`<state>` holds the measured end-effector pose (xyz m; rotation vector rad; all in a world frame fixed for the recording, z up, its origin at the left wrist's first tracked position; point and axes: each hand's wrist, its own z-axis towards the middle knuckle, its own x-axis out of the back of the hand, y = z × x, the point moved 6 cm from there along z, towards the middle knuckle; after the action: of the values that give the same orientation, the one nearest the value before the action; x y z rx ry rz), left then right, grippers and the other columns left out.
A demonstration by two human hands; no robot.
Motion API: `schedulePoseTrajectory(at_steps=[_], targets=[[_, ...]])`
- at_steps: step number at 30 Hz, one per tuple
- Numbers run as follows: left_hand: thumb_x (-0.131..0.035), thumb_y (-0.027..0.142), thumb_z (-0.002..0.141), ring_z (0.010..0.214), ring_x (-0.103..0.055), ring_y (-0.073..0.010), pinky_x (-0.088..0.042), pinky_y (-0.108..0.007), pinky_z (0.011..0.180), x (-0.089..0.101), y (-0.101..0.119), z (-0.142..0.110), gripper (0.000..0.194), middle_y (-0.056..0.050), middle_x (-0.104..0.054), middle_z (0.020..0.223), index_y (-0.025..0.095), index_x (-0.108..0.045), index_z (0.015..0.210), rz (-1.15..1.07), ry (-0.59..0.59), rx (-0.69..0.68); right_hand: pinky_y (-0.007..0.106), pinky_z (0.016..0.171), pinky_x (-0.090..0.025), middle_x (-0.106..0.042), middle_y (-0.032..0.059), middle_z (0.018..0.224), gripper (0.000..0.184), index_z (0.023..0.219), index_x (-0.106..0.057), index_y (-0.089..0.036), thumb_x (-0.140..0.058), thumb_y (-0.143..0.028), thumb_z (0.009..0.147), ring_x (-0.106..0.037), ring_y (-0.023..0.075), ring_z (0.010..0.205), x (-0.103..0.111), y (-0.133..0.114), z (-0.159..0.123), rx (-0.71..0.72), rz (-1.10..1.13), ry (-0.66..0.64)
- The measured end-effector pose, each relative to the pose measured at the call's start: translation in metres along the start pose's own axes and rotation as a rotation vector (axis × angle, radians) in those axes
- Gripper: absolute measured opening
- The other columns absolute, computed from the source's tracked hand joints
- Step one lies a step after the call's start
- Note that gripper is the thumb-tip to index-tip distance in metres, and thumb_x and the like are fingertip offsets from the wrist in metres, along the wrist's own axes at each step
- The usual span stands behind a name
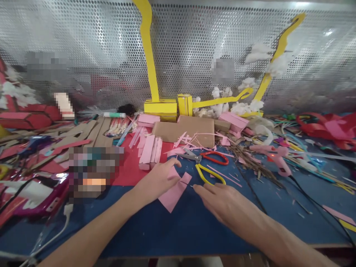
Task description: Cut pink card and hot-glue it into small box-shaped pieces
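Note:
My left hand (155, 182) is over a piece of pink paper (172, 196) on the blue tabletop, thumb and forefinger apart. The thumb lies along the paper; whether it presses down cannot be told. A dark line crosses the paper near its upper right corner. To the right, my right hand (219, 200) is closed, its fingertips pinching something with a thin, pale tip beside the paper, mostly hidden. Just beyond it lie open scissors (198, 158) with one red and one yellow handle. A pink paper-covered block (148, 152) stands beyond my left hand.
Behind are brown cardboard (191, 128), yellow boxes (160, 106) with tall strips, and a perforated metal panel (183, 48). Rightward lie twigs (251, 159) and a pink glue gun (275, 155) with a trailing black cord. Cardboard strips (83, 139) and a white cable (65, 222) are leftward.

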<state>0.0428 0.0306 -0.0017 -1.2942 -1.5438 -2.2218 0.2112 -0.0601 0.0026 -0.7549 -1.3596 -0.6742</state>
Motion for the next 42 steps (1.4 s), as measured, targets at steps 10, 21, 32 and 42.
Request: schedulePoseTrajectory(at_steps=[10, 21, 32, 42], targets=[[-0.055, 0.023, 0.088, 0.095, -0.070, -0.0266, -0.051, -0.038, 0.083, -0.001, 0.004, -0.001, 0.029, -0.004, -0.072, 0.111, 0.026, -0.059, 0.116, 0.022, -0.034, 0.046, 0.028, 0.066, -0.048, -0.069, 0.0041, 0.091, 0.029, 0.113, -0.061, -0.018, -0.050, -0.001, 0.091, -0.067, 0.0159, 0.072, 0.000, -0.007, -0.002, 0.035, -0.006, -0.011], [-0.056, 0.029, 0.090, 0.103, -0.067, -0.0280, -0.050, -0.039, 0.090, -0.002, 0.000, -0.001, 0.028, -0.005, -0.072, 0.115, 0.025, -0.060, 0.118, -0.054, -0.022, -0.014, 0.029, 0.061, -0.044, -0.072, 0.0034, 0.095, 0.038, 0.110, -0.062, -0.018, -0.052, 0.005, 0.082, -0.071, 0.0177, 0.076, 0.012, -0.013, 0.008, 0.040, 0.012, -0.183], [-0.057, 0.033, 0.092, 0.098, -0.066, -0.0267, -0.049, -0.038, 0.087, 0.000, -0.002, -0.001, 0.029, -0.005, -0.071, 0.108, 0.024, -0.059, 0.119, -0.023, -0.014, -0.031, 0.028, 0.060, -0.037, -0.070, 0.0024, 0.086, 0.022, 0.099, -0.061, -0.019, -0.046, -0.003, 0.094, -0.066, 0.0163, 0.071, 0.026, -0.005, 0.009, -0.010, 0.118, -0.200], [-0.059, 0.033, 0.089, 0.099, -0.066, -0.0280, -0.048, -0.038, 0.087, -0.001, -0.003, 0.001, 0.031, -0.006, -0.072, 0.104, 0.023, -0.060, 0.119, -0.012, -0.013, -0.009, 0.030, 0.056, -0.029, -0.070, 0.0028, 0.085, 0.018, 0.097, -0.057, -0.020, -0.046, -0.005, 0.096, -0.066, 0.0175, 0.070, 0.023, -0.002, 0.003, -0.029, 0.088, -0.241]])
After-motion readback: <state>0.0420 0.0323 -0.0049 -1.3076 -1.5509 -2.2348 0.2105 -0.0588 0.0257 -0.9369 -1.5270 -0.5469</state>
